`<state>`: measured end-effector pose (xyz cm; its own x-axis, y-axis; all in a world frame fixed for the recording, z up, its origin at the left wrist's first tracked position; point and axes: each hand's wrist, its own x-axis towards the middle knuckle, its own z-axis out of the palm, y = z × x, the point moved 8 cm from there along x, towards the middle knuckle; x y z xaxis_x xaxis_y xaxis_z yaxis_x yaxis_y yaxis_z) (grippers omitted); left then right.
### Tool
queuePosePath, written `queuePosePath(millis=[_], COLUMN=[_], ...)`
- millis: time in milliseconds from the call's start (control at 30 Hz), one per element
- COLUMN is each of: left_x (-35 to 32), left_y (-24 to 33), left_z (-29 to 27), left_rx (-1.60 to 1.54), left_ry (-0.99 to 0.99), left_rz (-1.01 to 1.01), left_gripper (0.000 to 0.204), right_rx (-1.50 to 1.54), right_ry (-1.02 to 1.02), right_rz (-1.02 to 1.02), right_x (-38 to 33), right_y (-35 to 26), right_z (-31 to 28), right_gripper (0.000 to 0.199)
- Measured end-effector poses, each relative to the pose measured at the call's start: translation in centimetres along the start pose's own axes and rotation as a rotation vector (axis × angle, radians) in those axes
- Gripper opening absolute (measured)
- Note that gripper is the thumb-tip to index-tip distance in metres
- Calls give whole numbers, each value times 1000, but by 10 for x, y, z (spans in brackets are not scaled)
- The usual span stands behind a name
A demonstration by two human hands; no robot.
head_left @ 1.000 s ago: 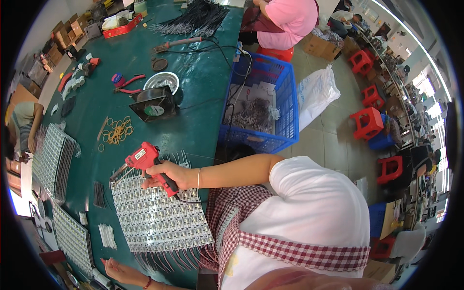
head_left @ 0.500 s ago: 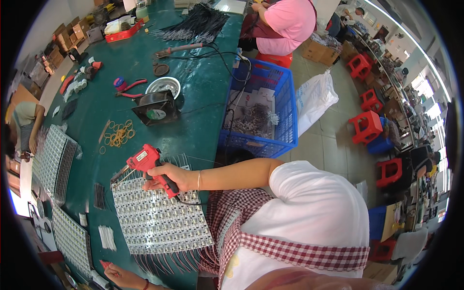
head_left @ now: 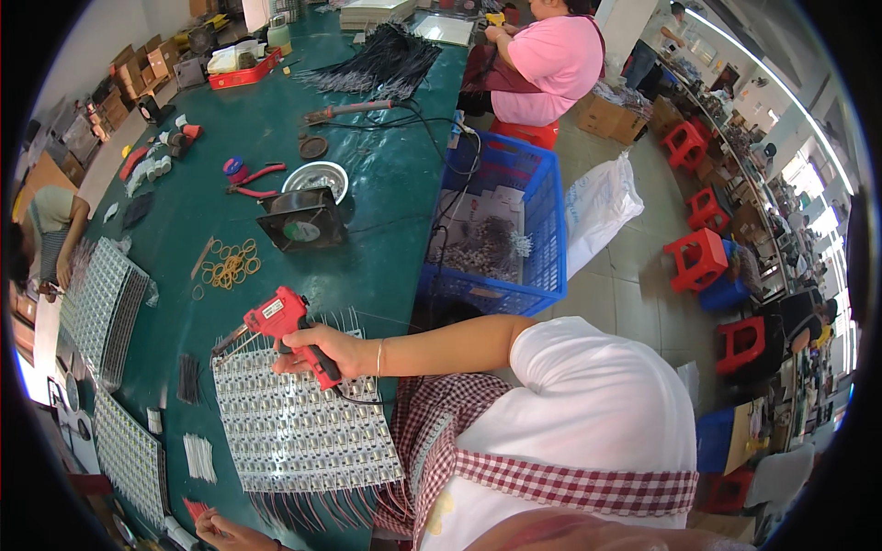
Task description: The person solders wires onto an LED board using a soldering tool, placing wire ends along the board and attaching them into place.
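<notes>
My right hand (head_left: 327, 351) is wrapped round the black-and-red handle of a red soldering gun (head_left: 283, 312). Its metal tip points left and down, over the upper left corner of a panel of small white circuit boards (head_left: 308, 418). Dark wires fringe the panel's near edge, and thin leads stick out along its far edge. At the lower edge of the view my left hand (head_left: 230, 533) has its fingers curled and pinched beside a small bundle of red wires (head_left: 195, 508); what sits between the fingertips is too small to make out.
Bundles of white wires (head_left: 199, 458) and black wires (head_left: 188, 379) lie left of the panel. Stacked panels (head_left: 106, 298) stand farther left. Beyond are rubber bands (head_left: 230, 264), a small black fan (head_left: 301, 220) and a metal bowl (head_left: 333, 176). A blue crate (head_left: 544, 220) stands beside the table.
My left hand has drawn slightly down and right, baring more of the red bundle. The soldering gun has stayed nearly in place over the panel. The view has shifted a little.
</notes>
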<state>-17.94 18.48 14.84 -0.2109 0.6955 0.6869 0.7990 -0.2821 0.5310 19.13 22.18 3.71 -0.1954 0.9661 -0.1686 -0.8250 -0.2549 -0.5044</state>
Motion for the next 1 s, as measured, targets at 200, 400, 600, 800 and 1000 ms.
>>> queuePosePath(millis=[200,400,600,800,1000], left_x=[8,4,2,3,3], left_y=[41,48,53,47,39], left_z=[3,7,16,17,10], left_rx=[208,265,357,342,306], left_ry=[-13,-15,-100,-170,-427], left_rz=[211,296,360,239,-60], left_gripper=[53,58,69,73,80], right_rx=[36,45,51,54,72], right_ry=[9,3,4,10,-5], right_rz=[15,27,26,21,27], right_x=[1,2,0,-1,1], right_y=[1,3,3,2,3], right_z=[-1,-3,-2,0,-1], right_gripper=[23,23,23,24,24])
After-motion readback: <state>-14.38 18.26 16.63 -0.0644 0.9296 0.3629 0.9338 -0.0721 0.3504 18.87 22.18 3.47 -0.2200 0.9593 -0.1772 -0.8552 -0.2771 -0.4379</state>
